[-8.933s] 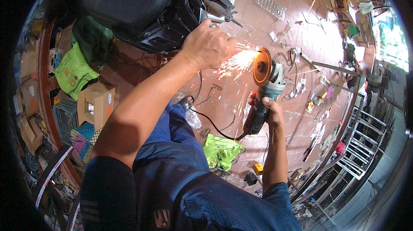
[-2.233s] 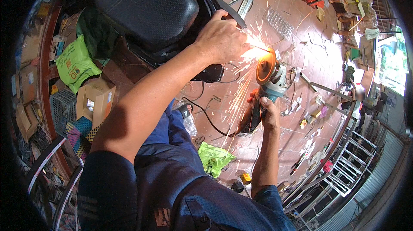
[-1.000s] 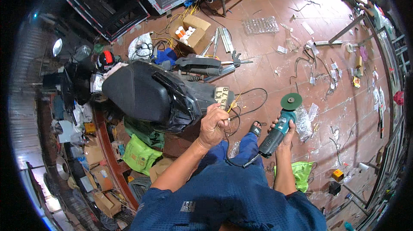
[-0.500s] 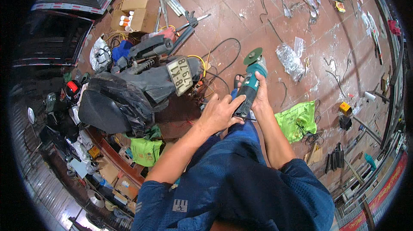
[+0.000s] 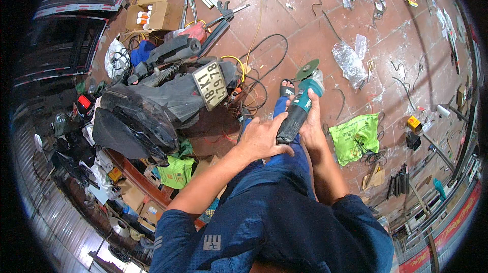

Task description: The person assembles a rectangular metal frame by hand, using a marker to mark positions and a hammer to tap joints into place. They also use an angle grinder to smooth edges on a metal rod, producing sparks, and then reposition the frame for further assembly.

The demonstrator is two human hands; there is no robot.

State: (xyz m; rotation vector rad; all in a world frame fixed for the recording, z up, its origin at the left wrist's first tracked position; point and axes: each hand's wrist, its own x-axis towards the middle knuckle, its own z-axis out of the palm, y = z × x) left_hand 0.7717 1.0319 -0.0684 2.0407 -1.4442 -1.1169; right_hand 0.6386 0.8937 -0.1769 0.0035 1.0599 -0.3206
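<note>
A teal and black angle grinder [image 5: 296, 115] is held in front of my body, with its green disc [image 5: 307, 69] pointing away from me. My right hand [image 5: 311, 120] wraps round the grinder's body from the right, its thumb near the grinder's head. Around the black rear end of the grinder my left hand [image 5: 263, 138] is closed, with its thumb under the end. Part of its fingers is hidden behind the tool. Below the disc, my sandalled foot [image 5: 287, 89] shows on the tiled floor.
A motorbike [image 5: 147, 107] with a number plate stands at the left. Cables [image 5: 282, 44] run over the floor near it. A lime green bag [image 5: 355, 139] lies to the right, with clear plastic wrapping [image 5: 348, 64] beyond. An open cardboard box [image 5: 157, 11] stands at the far left.
The grinder has shifted slightly right and down in the picture, and its disc appears more edge-on. My left hand has changed its hold at the rear end, and the whole view has shifted slightly.
</note>
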